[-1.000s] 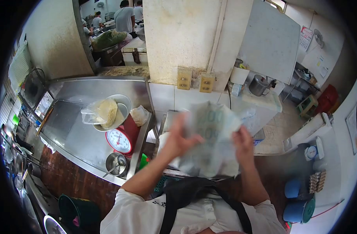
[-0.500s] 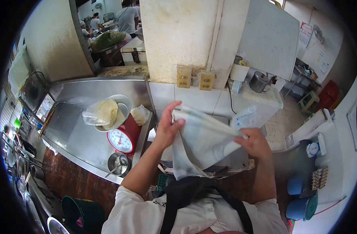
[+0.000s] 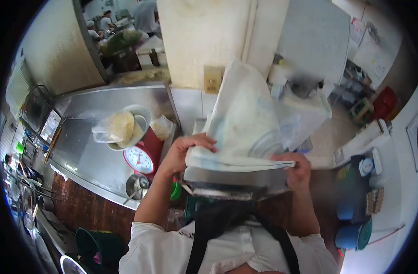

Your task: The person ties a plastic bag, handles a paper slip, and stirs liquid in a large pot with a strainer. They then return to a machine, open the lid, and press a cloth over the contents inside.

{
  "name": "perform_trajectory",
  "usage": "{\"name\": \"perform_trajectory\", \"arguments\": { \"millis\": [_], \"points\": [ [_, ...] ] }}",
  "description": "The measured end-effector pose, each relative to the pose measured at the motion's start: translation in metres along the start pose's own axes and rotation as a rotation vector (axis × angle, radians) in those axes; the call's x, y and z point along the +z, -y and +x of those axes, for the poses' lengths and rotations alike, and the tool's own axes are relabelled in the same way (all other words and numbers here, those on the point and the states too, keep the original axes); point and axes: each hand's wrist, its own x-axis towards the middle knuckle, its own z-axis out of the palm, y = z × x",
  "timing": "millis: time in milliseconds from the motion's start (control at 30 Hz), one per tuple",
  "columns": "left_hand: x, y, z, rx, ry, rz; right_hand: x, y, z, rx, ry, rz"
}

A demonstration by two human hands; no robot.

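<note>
A white cloth [image 3: 245,109] with faded bluish print, including ring-like marks at its lower right, spreads up and away in front of me. Its near edge is folded over. My left hand [image 3: 188,150] grips the left end of that edge, fingers lying over the fabric. At the opposite end, my right hand [image 3: 296,170] pinches the folded corner. Below the cloth is a grey metal surface [image 3: 236,179], mostly covered by it.
To the left, a steel counter [image 3: 85,150] carries a red dial scale [image 3: 142,157] with a bowl [image 3: 145,114] holding a bag of pale yellowish food [image 3: 120,128]. A small metal pot [image 3: 137,186] sits at its near edge. Blue bins [image 3: 353,235] stand at right; people work beyond the opening.
The cloth has swung from hanging bunched between my hands to billowing up and away, its near edge now pulled straight. Both hands have shifted; the left is lower.
</note>
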Motion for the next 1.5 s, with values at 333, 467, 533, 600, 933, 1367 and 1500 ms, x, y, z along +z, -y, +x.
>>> {"name": "perform_trajectory", "arguments": {
  "millis": [333,467,533,600,933,1367,1500],
  "points": [
    [0.075,0.136,-0.106,-0.872,0.019,0.030,-0.025,-0.123,-0.107,0.714,0.042,-0.278],
    [0.062,0.106,-0.062,-0.564,-0.231,-0.170,0.007,-0.066,-0.044,0.416,-0.307,0.280],
    [0.061,0.088,-0.043,-0.568,-0.339,-0.241,-0.021,-0.112,-0.071,0.370,-0.035,-0.101],
    [0.058,0.100,-0.039,-0.520,-0.387,-0.377,-0.033,-0.144,-0.085,0.551,0.370,-0.475],
    [0.006,0.076,-0.035,-0.517,-0.081,-0.522,-0.014,-0.091,-0.050,0.744,0.066,0.246],
    [0.054,0.041,-0.030,-0.424,-0.128,0.432,-0.003,-0.062,-0.034,0.721,0.095,-0.482],
    [0.050,0.040,-0.021,-0.653,-0.007,0.517,-0.009,-0.043,-0.022,0.316,0.136,-0.787]
  ]
}}
